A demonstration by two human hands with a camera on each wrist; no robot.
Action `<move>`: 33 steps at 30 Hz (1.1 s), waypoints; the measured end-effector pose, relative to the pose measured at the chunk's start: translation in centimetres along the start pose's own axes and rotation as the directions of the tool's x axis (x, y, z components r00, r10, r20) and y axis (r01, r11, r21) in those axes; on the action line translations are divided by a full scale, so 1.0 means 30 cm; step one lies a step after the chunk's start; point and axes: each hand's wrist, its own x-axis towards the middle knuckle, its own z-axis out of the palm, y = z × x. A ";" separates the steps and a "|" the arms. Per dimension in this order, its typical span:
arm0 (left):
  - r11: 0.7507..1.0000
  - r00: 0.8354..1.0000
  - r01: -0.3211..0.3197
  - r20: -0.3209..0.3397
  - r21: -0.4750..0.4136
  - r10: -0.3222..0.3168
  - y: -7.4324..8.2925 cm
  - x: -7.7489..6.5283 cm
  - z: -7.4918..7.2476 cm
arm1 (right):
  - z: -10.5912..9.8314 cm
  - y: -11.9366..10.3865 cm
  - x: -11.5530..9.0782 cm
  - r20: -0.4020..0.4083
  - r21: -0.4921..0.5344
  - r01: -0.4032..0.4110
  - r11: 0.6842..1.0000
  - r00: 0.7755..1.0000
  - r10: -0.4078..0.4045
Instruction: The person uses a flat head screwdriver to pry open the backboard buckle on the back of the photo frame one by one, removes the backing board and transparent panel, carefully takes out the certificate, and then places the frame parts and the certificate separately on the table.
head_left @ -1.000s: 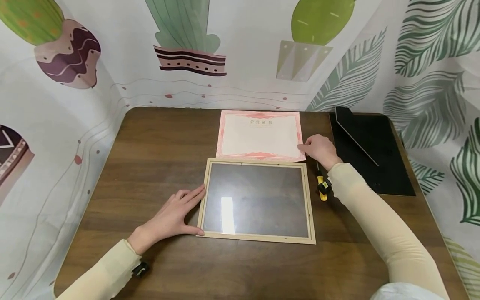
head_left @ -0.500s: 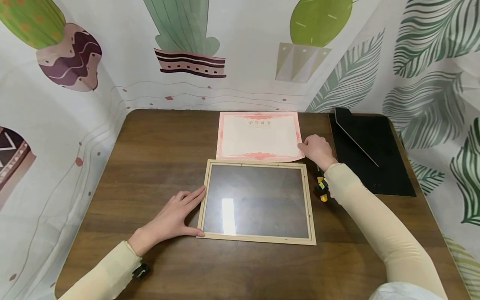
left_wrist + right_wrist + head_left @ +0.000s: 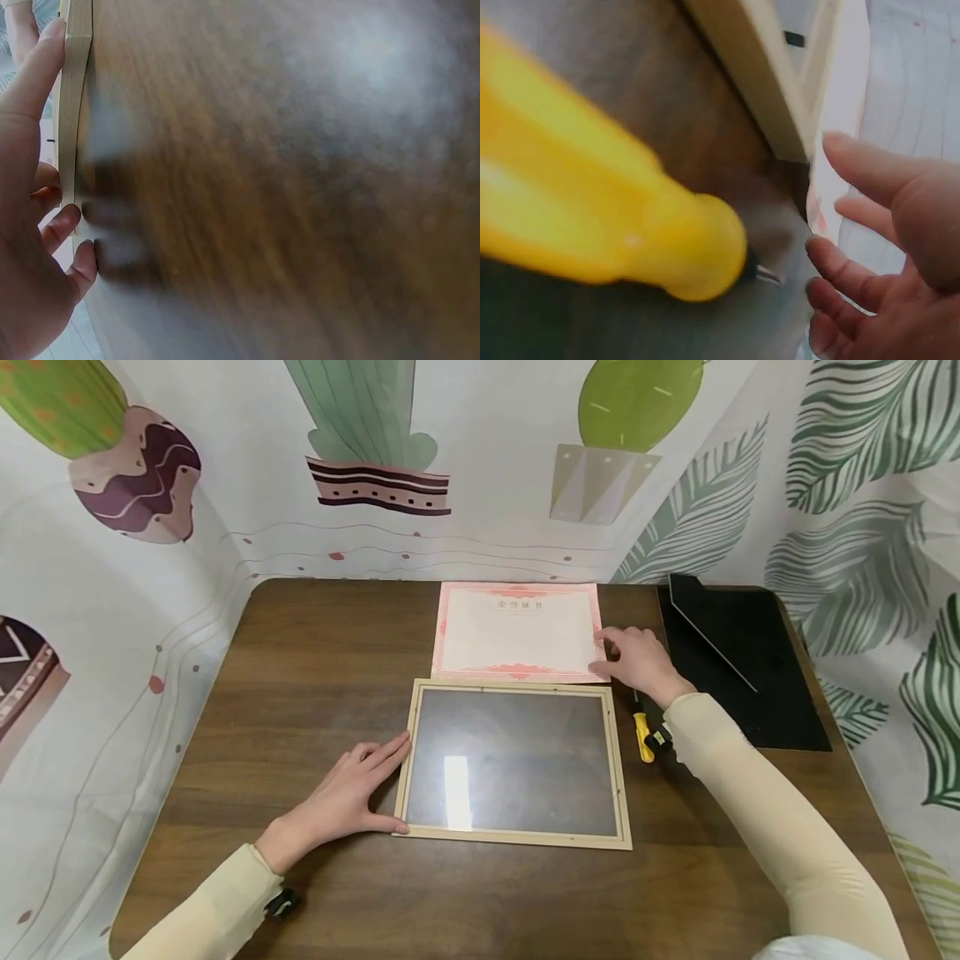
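A wooden picture frame (image 3: 517,838) with a clear pane lies flat on the table. Against its left side rests my left hand (image 3: 333,802), thumb at the near corner and fingers straight along the edge; the left wrist view has the frame's side (image 3: 71,112) beside the fingers. Behind the frame lies a pink-bordered certificate (image 3: 517,639) with Chinese characters. My right hand (image 3: 637,662) is at the certificate's right edge, thumb and fingers spread apart over the border. Under the right wrist lies a yellow-handled screwdriver (image 3: 642,737), its handle (image 3: 592,187) large in the right wrist view.
A black backing board (image 3: 780,702) with a raised stand leg (image 3: 712,639) lies at the table's back right. The wooden table (image 3: 315,635) meets a patterned cloth (image 3: 502,443) at its back edge.
My right hand has let go of the certificate's lower right corner, and its thumb and fingers have spread. The left hand and the frame stay in place.
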 end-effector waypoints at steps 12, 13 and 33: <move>1.000 1.000 0.006 0.001 0.000 -0.006 -0.001 -0.005 0.002 | -0.017 0.056 -0.017 0.047 -0.161 0.181 0.970 0.983 -0.176; 1.000 1.000 0.006 0.001 -0.002 -0.006 0.000 -0.005 0.002 | -0.020 0.063 -0.018 0.053 -0.157 0.176 0.972 0.984 -0.170; 0.998 0.999 0.014 -0.034 -0.066 -0.016 0.001 0.004 0.000 | -0.018 0.058 -0.076 -0.136 -0.064 0.218 0.974 0.965 -0.225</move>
